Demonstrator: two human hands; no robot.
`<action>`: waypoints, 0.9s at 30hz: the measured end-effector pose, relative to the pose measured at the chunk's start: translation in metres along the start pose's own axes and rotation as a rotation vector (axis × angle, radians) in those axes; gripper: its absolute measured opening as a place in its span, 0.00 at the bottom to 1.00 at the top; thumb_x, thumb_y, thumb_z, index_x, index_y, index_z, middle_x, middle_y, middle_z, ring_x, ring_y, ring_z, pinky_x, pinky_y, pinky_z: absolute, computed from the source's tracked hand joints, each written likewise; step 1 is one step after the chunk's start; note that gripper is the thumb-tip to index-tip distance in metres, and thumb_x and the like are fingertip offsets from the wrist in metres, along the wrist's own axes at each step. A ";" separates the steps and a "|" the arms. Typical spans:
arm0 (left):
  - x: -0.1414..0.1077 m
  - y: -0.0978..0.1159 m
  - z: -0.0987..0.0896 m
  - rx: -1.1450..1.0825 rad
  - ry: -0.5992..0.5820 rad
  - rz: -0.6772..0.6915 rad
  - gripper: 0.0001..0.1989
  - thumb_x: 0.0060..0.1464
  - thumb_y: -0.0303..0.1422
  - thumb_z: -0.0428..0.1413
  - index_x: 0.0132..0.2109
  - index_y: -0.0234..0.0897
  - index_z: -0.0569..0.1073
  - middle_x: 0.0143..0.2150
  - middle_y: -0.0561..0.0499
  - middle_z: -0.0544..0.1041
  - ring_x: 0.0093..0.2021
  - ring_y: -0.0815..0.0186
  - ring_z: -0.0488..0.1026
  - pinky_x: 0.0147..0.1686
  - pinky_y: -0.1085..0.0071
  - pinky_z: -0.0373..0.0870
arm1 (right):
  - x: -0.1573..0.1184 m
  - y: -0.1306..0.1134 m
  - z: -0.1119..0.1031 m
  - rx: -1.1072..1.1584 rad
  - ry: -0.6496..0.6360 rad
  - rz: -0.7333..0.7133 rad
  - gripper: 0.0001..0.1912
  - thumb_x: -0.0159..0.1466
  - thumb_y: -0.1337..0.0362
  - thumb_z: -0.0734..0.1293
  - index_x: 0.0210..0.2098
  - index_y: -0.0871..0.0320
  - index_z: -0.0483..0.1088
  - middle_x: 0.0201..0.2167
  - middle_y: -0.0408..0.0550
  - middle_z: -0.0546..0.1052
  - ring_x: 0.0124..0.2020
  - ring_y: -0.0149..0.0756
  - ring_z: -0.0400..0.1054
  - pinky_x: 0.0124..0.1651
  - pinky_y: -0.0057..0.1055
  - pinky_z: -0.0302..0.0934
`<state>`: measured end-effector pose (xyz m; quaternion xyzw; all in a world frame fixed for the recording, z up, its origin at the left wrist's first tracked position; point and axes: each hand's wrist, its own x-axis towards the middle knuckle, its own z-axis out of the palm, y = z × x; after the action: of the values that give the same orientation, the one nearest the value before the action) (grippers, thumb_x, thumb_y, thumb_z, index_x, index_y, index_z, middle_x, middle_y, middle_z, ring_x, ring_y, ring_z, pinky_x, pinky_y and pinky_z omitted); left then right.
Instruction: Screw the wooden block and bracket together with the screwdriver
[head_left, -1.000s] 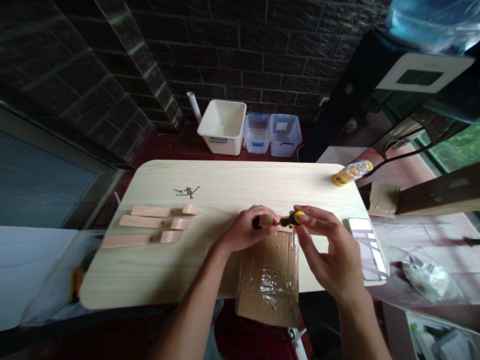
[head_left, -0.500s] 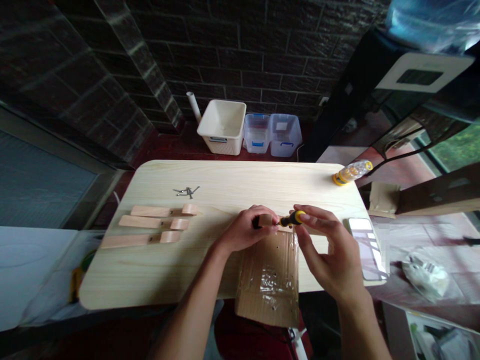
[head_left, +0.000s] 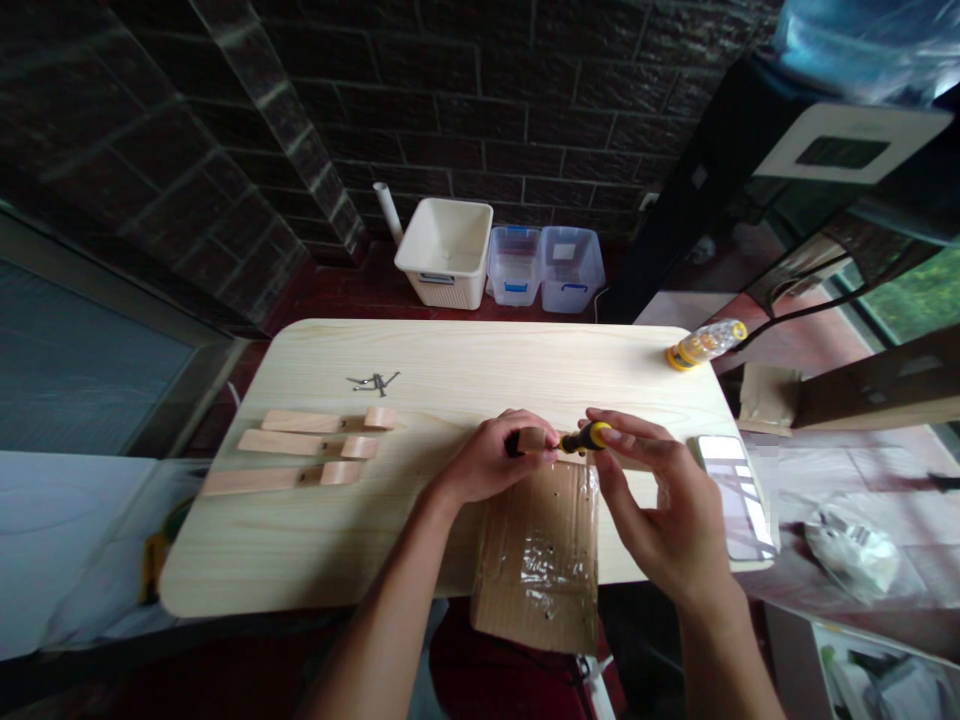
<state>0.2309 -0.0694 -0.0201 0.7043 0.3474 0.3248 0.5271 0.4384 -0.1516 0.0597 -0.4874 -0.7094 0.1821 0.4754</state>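
My left hand (head_left: 504,456) is closed around a small wooden piece (head_left: 532,440), pressing it near the far end of a taped cardboard sheet (head_left: 534,560). In my right hand (head_left: 660,490) is a yellow-and-black screwdriver (head_left: 582,438), its handle end held between thumb and fingers. The screwdriver lies roughly level and points left at the wooden piece; its tip is hidden by my left fingers. Part of a pale wooden strip shows below the screwdriver. Three wooden pieces with rounded end blocks (head_left: 349,447) lie at the table's left.
Several screws (head_left: 375,382) lie on the table (head_left: 495,360) at the back left. A clear bottle with yellow ends (head_left: 705,345) stands at the back right, and a phone (head_left: 735,495) lies at the right edge. Behind the table are a cream bin (head_left: 446,245) and two clear boxes (head_left: 571,265).
The right fingers have shifted slightly on the screwdriver handle. Both hands, the wooden piece and the cardboard stay in nearly the same place.
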 end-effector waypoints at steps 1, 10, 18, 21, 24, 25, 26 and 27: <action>0.000 0.000 0.000 0.002 0.001 -0.001 0.06 0.63 0.38 0.65 0.43 0.42 0.80 0.49 0.49 0.84 0.52 0.58 0.80 0.59 0.57 0.73 | 0.000 0.000 0.000 -0.001 0.001 0.003 0.18 0.71 0.75 0.69 0.56 0.50 0.72 0.59 0.49 0.81 0.59 0.39 0.80 0.55 0.39 0.80; 0.000 0.001 0.000 0.016 -0.003 -0.001 0.05 0.63 0.37 0.65 0.43 0.42 0.80 0.49 0.48 0.84 0.51 0.58 0.80 0.58 0.58 0.73 | 0.000 0.001 0.002 0.016 0.013 0.015 0.18 0.71 0.75 0.70 0.56 0.50 0.72 0.59 0.50 0.81 0.60 0.41 0.79 0.56 0.40 0.79; 0.000 0.000 0.000 0.014 0.003 0.001 0.05 0.62 0.36 0.65 0.43 0.42 0.80 0.49 0.49 0.84 0.52 0.58 0.80 0.59 0.58 0.73 | -0.001 0.003 0.001 0.021 0.014 0.022 0.17 0.71 0.75 0.69 0.56 0.50 0.72 0.58 0.50 0.82 0.59 0.40 0.80 0.55 0.40 0.80; 0.000 -0.001 0.000 0.012 0.005 -0.003 0.06 0.62 0.37 0.65 0.44 0.42 0.80 0.49 0.49 0.84 0.52 0.58 0.80 0.59 0.58 0.73 | 0.000 0.003 0.002 0.010 0.022 0.018 0.16 0.71 0.74 0.70 0.54 0.50 0.72 0.57 0.50 0.82 0.58 0.40 0.81 0.53 0.40 0.80; 0.000 -0.001 0.001 0.016 0.000 -0.002 0.06 0.62 0.38 0.65 0.43 0.42 0.80 0.49 0.48 0.84 0.52 0.58 0.80 0.59 0.58 0.74 | 0.001 0.001 0.001 0.004 0.024 0.004 0.17 0.71 0.74 0.71 0.55 0.50 0.72 0.58 0.50 0.82 0.59 0.41 0.80 0.54 0.40 0.80; 0.000 -0.001 0.001 0.017 0.001 -0.002 0.06 0.62 0.38 0.65 0.43 0.42 0.80 0.49 0.48 0.84 0.52 0.58 0.80 0.58 0.57 0.74 | 0.001 0.001 0.000 0.004 0.019 0.002 0.18 0.70 0.74 0.71 0.56 0.50 0.72 0.58 0.50 0.81 0.60 0.41 0.80 0.55 0.40 0.79; 0.000 0.000 0.001 0.018 0.002 -0.003 0.06 0.62 0.38 0.65 0.43 0.42 0.80 0.49 0.48 0.84 0.52 0.58 0.80 0.58 0.57 0.74 | 0.001 0.000 0.000 0.004 0.013 0.002 0.19 0.70 0.74 0.71 0.57 0.50 0.72 0.59 0.51 0.81 0.60 0.41 0.79 0.56 0.40 0.79; 0.000 0.001 0.001 0.019 0.004 -0.005 0.07 0.61 0.38 0.65 0.43 0.42 0.80 0.49 0.48 0.84 0.52 0.58 0.80 0.58 0.57 0.74 | 0.002 -0.001 0.000 0.003 0.009 0.004 0.19 0.70 0.74 0.71 0.57 0.50 0.72 0.59 0.51 0.81 0.61 0.41 0.79 0.57 0.40 0.79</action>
<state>0.2315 -0.0700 -0.0197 0.7076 0.3535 0.3217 0.5204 0.4378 -0.1504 0.0607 -0.4889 -0.7061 0.1821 0.4788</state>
